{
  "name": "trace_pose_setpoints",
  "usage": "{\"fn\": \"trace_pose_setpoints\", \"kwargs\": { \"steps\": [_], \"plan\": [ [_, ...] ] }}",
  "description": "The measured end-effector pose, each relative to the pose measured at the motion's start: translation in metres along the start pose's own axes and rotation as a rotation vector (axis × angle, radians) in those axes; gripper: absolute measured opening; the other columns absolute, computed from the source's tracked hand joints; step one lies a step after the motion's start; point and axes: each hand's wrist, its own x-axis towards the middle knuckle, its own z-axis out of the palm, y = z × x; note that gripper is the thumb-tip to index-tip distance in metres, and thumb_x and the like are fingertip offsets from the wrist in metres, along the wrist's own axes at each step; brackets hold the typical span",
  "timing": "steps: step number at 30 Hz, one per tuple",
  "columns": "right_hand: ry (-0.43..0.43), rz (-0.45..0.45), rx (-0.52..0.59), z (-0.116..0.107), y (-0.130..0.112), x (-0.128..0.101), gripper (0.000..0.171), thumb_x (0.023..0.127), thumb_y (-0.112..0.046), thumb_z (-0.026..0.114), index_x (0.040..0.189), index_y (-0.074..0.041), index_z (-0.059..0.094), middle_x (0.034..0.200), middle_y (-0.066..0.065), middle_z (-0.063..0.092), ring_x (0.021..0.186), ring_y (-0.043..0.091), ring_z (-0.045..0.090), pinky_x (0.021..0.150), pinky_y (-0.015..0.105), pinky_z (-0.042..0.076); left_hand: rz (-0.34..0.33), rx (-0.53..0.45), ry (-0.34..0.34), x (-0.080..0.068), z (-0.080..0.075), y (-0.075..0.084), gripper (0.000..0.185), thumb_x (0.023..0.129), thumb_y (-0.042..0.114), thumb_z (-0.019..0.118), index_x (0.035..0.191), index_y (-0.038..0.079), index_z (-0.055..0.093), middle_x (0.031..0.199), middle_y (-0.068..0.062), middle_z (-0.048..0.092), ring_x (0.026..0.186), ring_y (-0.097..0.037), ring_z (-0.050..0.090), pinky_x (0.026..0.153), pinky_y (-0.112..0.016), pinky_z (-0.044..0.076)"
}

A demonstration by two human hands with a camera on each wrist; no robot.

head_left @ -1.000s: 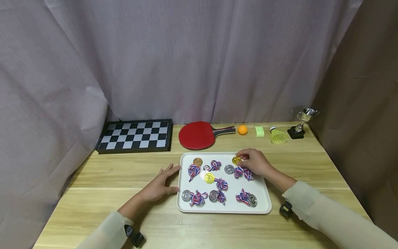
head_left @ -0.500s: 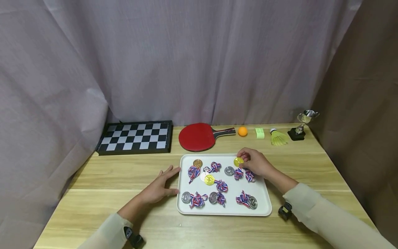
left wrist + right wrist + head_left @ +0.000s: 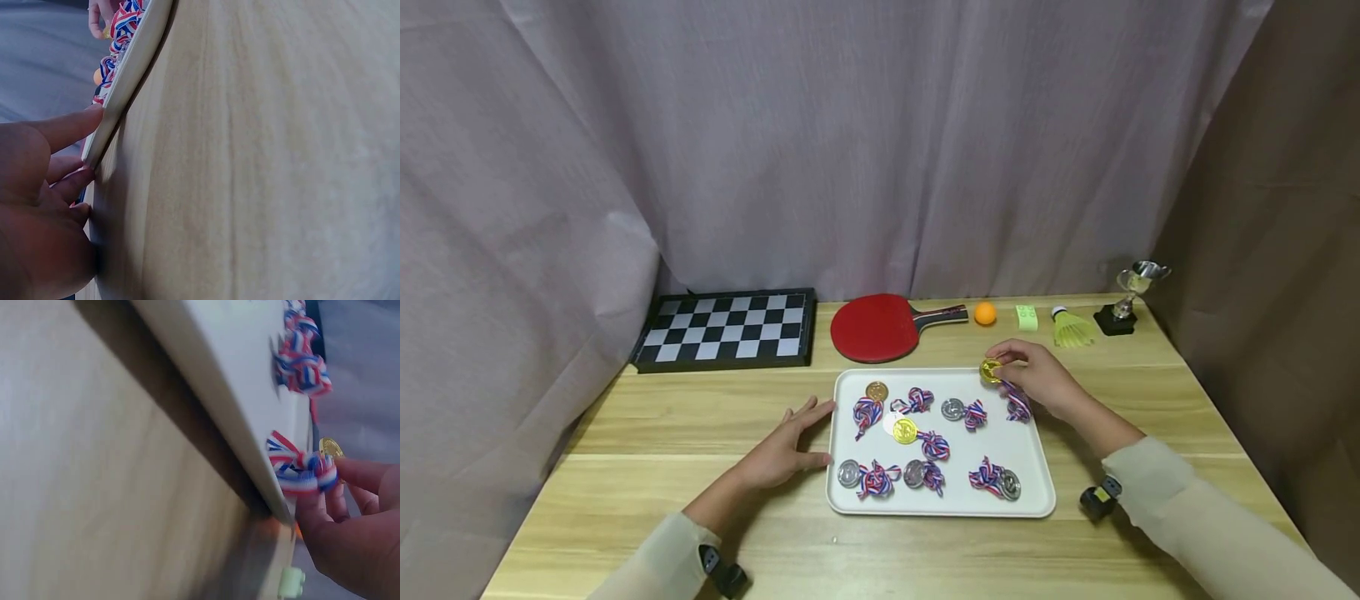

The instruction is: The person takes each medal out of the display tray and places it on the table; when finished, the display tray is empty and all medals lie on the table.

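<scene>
A white tray [image 3: 947,505] bears several medals with knotted red, white and blue ribbons. My right hand [image 3: 1037,379] pinches a gold medal [image 3: 990,371] between thumb and fingers at the tray's far right corner. Its ribbon [image 3: 300,472] hangs bunched under the fingers in the right wrist view. At the tray's left edge, my left hand [image 3: 782,448] rests with fingers and thumb extended, fingertips against the rim. Nearest the right hand lies a silver medal [image 3: 952,409]. Another gold medal [image 3: 906,430] lies mid-tray, a bronze one [image 3: 877,391] at the far left.
Along the back of the wooden table [image 3: 700,417] stand a chessboard [image 3: 726,329], a red table tennis paddle [image 3: 874,328], an orange ball [image 3: 985,313], a light green block [image 3: 1026,317], a yellow shuttlecock [image 3: 1070,327] and a small trophy cup [image 3: 1126,302]. Grey curtains [image 3: 880,142] hang behind.
My right hand has moved right and back with the gold medal, lifting it away from the silver medal and drawing its ribbon along. The left hand has stayed at the tray's edge.
</scene>
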Motion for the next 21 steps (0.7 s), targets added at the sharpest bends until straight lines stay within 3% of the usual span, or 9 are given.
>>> {"fn": "trace_pose_setpoints", "kwargs": {
  "steps": [6,12,17,21],
  "plan": [
    [0.038,0.017,0.012,-0.035,0.005,-0.005,0.037,0.099,-0.003,0.063,0.133,0.011,0.058,0.111,0.016,0.065,0.079,0.009,0.063,0.065,0.023,0.057,0.045,0.002,0.021,-0.001,0.002,-0.001,0.082,0.089,0.014,0.080,0.159,0.008,0.038,0.167,-0.015,0.032,0.159,-0.037,0.008,0.126,-0.059,-0.009],
    [0.063,0.033,0.006,-0.073,0.008,-0.009,0.040,0.101,-0.005,0.063,0.135,0.015,0.055,0.100,0.002,0.069,0.077,0.012,0.068,0.064,0.023,0.059,0.074,-0.001,0.037,-0.001,0.002,0.000,0.079,0.088,0.011,0.081,0.157,0.004,0.041,0.164,-0.012,0.038,0.158,-0.036,0.012,0.127,-0.059,-0.006],
    [0.050,0.056,-0.002,-0.083,0.026,-0.007,0.042,0.099,-0.005,0.066,0.133,0.016,0.055,0.098,0.000,0.070,0.078,0.011,0.068,0.063,0.027,0.060,0.068,-0.026,0.069,-0.003,0.003,-0.002,0.078,0.086,0.011,0.083,0.155,0.006,0.046,0.164,-0.005,0.040,0.158,-0.033,0.017,0.129,-0.055,0.005],
    [0.051,0.034,-0.090,-0.081,0.042,-0.003,0.038,0.098,-0.006,0.068,0.127,0.016,0.059,0.099,0.006,0.074,0.079,0.005,0.065,0.066,0.024,0.059,0.063,-0.032,0.076,-0.004,0.003,-0.004,0.079,0.085,0.011,0.085,0.155,0.009,0.048,0.164,-0.001,0.040,0.157,-0.031,0.020,0.128,-0.051,0.015]
  ]
}}
